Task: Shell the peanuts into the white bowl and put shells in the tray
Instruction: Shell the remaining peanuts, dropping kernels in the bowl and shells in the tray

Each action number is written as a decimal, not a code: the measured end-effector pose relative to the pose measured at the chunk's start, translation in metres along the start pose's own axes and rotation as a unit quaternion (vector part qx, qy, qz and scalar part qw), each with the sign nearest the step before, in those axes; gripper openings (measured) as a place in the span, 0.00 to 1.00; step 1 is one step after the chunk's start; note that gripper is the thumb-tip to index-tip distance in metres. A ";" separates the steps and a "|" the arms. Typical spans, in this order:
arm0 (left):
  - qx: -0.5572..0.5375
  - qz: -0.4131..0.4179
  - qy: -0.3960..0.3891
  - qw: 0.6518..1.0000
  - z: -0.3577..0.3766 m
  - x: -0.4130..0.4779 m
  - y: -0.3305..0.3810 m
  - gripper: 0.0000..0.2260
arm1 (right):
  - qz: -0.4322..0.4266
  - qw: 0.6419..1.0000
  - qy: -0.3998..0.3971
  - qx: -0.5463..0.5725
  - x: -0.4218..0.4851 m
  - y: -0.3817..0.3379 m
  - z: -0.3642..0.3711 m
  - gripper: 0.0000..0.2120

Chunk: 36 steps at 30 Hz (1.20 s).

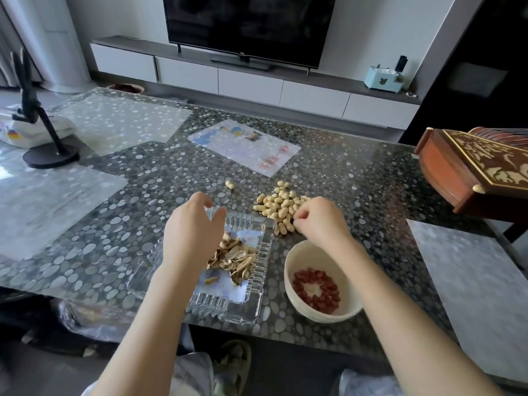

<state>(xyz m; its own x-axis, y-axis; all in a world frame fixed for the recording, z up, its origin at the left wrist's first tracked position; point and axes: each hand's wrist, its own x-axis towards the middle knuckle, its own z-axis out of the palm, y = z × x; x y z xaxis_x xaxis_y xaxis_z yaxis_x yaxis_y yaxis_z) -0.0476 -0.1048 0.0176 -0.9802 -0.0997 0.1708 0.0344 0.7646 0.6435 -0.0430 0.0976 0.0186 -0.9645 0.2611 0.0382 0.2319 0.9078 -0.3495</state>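
A clear glass tray (251,307) in front of me holds a heap of broken peanut shells (233,260). My left hand (193,227) hovers over the tray's far left corner with fingers spread, holding nothing I can see. To the right stands a white bowl (300,261) with red-skinned peanut kernels (317,290) ringed inside it. Beyond the bowl lies a pile of unshelled peanuts (278,205). My right hand (321,218) rests on the near right edge of that pile with curled fingers; whether they hold a peanut is hidden.
A single stray peanut (229,184) lies beyond the tray. A carved wooden box (471,170) overhangs the table's right side. A black stand (50,155) sits at far left, a printed mat (245,147) in the middle, a grey mat (471,281) at right.
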 end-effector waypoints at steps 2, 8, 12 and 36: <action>-0.013 0.004 0.011 1.000 0.000 0.001 0.001 0.13 | 0.054 0.998 -0.035 -0.019 0.021 0.016 0.002 0.05; -0.050 0.035 0.023 0.998 0.000 -0.002 0.007 0.09 | 0.035 0.990 -0.110 -0.076 0.048 0.029 0.017 0.21; -0.059 0.063 0.006 0.996 0.003 -0.007 0.014 0.08 | 0.022 0.995 -0.090 -0.038 0.047 0.032 0.021 0.18; -0.383 0.123 -0.318 0.858 0.017 -0.056 0.057 0.13 | -0.090 0.918 0.079 0.377 -0.112 0.026 -0.045 0.09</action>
<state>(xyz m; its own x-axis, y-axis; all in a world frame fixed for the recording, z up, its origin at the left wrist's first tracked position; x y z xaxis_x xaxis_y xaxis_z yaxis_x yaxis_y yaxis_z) 0.0060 -0.0442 0.0320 -0.8244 0.5593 0.0867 0.1347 0.0451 0.9899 0.0772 0.1068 0.0473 -0.9345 0.2271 0.2740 -0.1408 0.4712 -0.8707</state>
